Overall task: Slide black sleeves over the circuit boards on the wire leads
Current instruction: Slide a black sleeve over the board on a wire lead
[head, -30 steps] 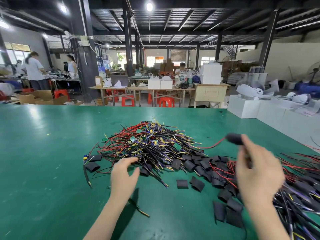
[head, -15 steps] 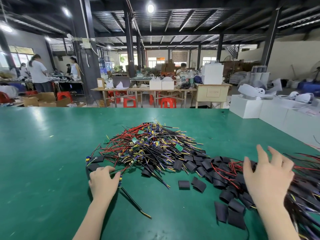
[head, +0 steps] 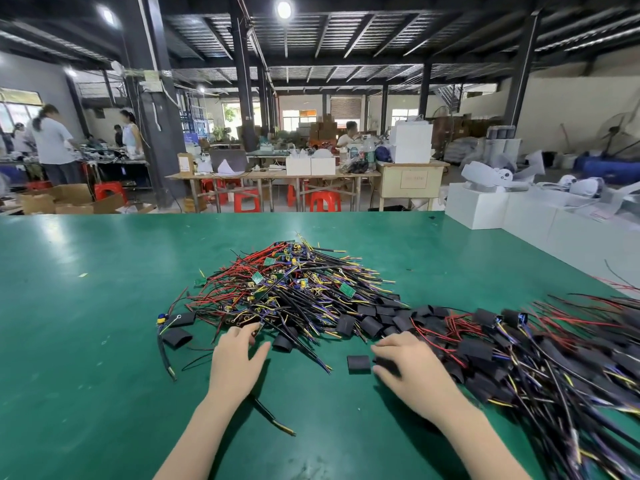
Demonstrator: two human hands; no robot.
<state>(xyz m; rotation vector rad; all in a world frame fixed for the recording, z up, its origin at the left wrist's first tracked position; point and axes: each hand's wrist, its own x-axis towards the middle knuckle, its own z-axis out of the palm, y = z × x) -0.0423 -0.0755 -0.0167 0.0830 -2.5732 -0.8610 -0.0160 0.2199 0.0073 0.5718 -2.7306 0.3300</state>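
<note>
Sleeves (head: 359,363) lie flat, black; right hand (head: 412,372) pinches 1, left hand (head: 237,362) spread.

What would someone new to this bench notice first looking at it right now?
Probably the tangled heap of red and black wire leads with small green circuit boards, mid-table on the green mat. Loose black sleeves lie scattered at its near edge, and a sleeved pile spreads to the right. The left hand reaches into the heap's near edge; the right hand rests by the sleeves.

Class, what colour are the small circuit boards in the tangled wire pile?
Green; the circuit boards show best in the head view, atop the wire pile.
</note>
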